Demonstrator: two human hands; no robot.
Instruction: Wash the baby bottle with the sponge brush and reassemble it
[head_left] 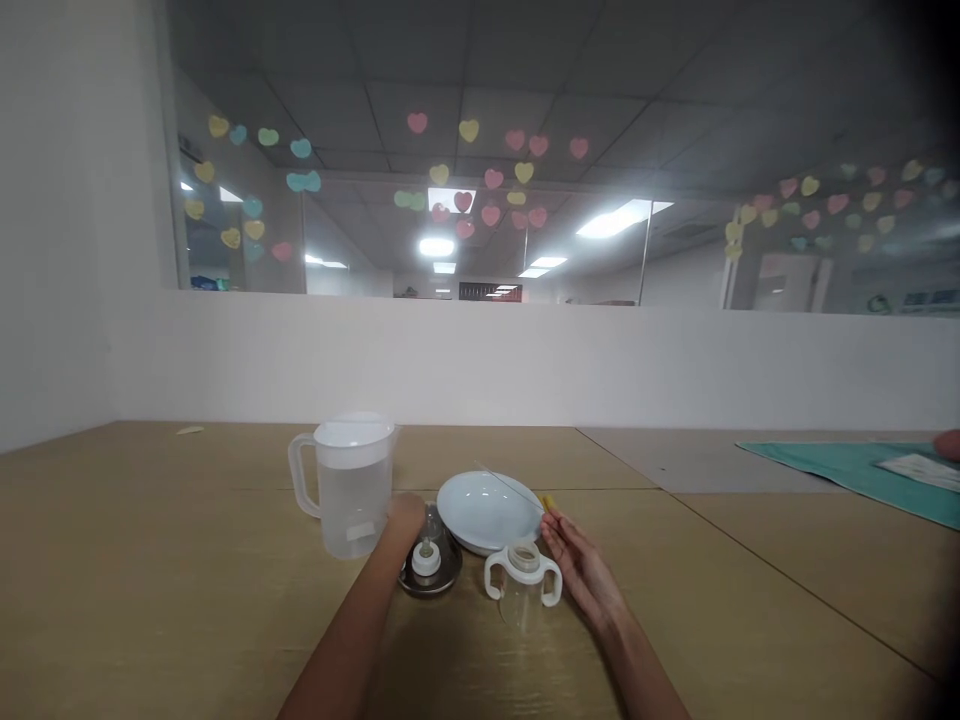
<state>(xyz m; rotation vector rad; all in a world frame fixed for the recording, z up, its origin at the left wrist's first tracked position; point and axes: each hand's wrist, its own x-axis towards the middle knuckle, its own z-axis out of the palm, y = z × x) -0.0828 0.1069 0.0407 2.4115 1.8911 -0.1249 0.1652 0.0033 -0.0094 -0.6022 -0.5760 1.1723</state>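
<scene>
In my right hand (574, 550) is a thin clear rod with a yellow end (550, 503), pinched near the fingertips. The rod slants up and left over the white bowl (487, 515). My left hand (406, 512) reaches over the far left side of a small metal tray (429, 586); its fingers are blurred and hidden behind the hand. On that tray sit a bottle nipple in a white ring (427, 560) and a clear part (433, 520) behind it. An uncapped clear baby bottle with two white handles (523, 590) stands upright in front of the bowl, just left of my right hand.
A translucent pitcher (354, 500) with liquid in it stands left of my left hand, handle to the left. At the far right lies a teal mat (817, 462) with a pale packet (919, 468) on it. A white wall (480, 360) with windows closes off the table's back.
</scene>
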